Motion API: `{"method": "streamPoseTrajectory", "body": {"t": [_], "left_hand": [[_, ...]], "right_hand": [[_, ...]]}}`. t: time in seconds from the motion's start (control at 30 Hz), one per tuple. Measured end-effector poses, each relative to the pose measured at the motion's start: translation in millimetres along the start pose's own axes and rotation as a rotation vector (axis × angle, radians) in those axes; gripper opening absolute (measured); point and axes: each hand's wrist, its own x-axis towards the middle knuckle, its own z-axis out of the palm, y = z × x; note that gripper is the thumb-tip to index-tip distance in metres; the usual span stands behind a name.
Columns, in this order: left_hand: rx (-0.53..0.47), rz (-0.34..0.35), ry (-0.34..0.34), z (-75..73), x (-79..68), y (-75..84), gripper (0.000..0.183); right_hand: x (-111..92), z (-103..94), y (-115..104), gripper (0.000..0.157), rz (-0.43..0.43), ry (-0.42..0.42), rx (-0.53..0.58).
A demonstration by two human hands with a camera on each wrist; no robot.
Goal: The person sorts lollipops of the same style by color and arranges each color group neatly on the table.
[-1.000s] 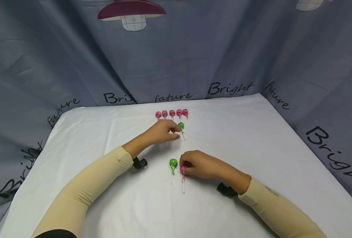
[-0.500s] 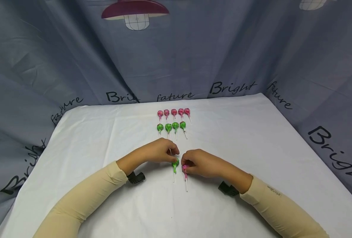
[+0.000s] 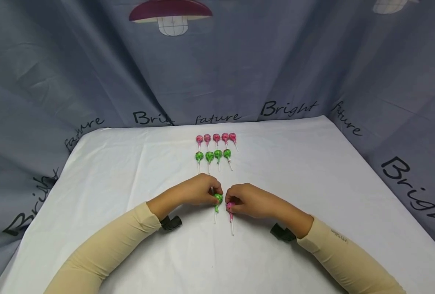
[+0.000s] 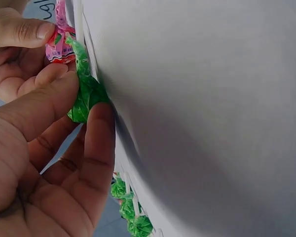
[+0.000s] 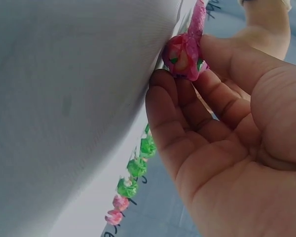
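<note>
My left hand point(image 3: 199, 190) pinches the wrapped head of a green lollipop point(image 4: 87, 98) between thumb and fingers; its white stick points toward me. Just to the right, my right hand point(image 3: 252, 200) holds a pink lollipop point(image 5: 183, 58) by its head, thumb on one side and fingertips on the other. In the head view the pink lollipop's stick point(image 3: 233, 228) reaches a little nearer to me than the green one's. Both lollipops lie side by side at the white cloth, a small gap between them.
Beyond the hands, several green lollipops point(image 3: 209, 157) lie in a row, sticks toward me. Behind them runs a row of several pink lollipops point(image 3: 216, 138). The white-covered table point(image 3: 313, 163) ends at a grey printed curtain point(image 3: 217, 81).
My left hand has come back toward me from the green row and now grips the nearer green lollipop's head. My right hand stays on the pink lollipop.
</note>
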Motion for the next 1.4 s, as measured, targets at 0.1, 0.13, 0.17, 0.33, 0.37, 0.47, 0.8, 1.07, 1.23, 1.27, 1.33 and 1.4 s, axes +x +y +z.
{"method": "streamPoseTrajectory", "body": {"t": [0.1,0.13,0.17,0.33,0.37,0.47,0.8,1.07,1.23,1.27,1.33,1.4], "left_hand": [[-0.002,-0.004,0.010,-0.3,0.0,1.8,0.008],[-0.002,-0.004,0.013,-0.4,-0.1,2.2,0.008],[-0.002,-0.009,0.015,-0.2,0.0,2.5,0.008],[0.017,-0.016,0.029,1.1,0.1,4.5,0.008],[0.021,-0.022,0.030,1.5,-0.1,4.4,0.008],[0.033,-0.039,0.031,2.8,-0.2,4.4,0.009],[0.044,-0.046,0.033,2.6,-0.1,5.5,0.008],[0.044,-0.053,0.040,2.9,-2.3,5.0,0.008],[0.049,-0.029,0.051,3.6,-2.6,3.6,0.008],[0.049,-0.024,0.053,4.0,-2.4,3.5,0.009],[0.053,-0.017,0.056,5.0,-1.3,2.7,0.009],[0.057,-0.023,0.058,6.0,-0.4,2.4,0.011]], "right_hand": [[0.1,-0.6,-0.3,0.007,0.003,0.000,0.002],[0.1,-0.7,-0.3,0.007,0.005,0.000,0.003],[0.2,-0.9,-0.5,0.007,0.012,-0.001,0.004],[1.4,-0.8,-0.9,0.007,0.020,-0.008,0.011],[1.7,-0.8,-1.2,0.007,0.020,-0.008,0.011],[1.5,-0.4,-1.4,0.007,0.020,-0.011,0.011],[0.3,1.1,-2.1,0.008,-0.001,-0.004,0.003],[2.6,0.1,-2.9,0.006,0.002,-0.012,-0.002],[4.8,-10.3,2.2,0.006,0.009,0.021,0.019],[5.0,-13.9,4.2,0.006,0.013,0.028,0.023],[5.5,-22.6,7.7,0.007,0.030,0.046,0.028],[7.6,-32.2,12.8,0.007,0.055,0.060,0.034]]}}
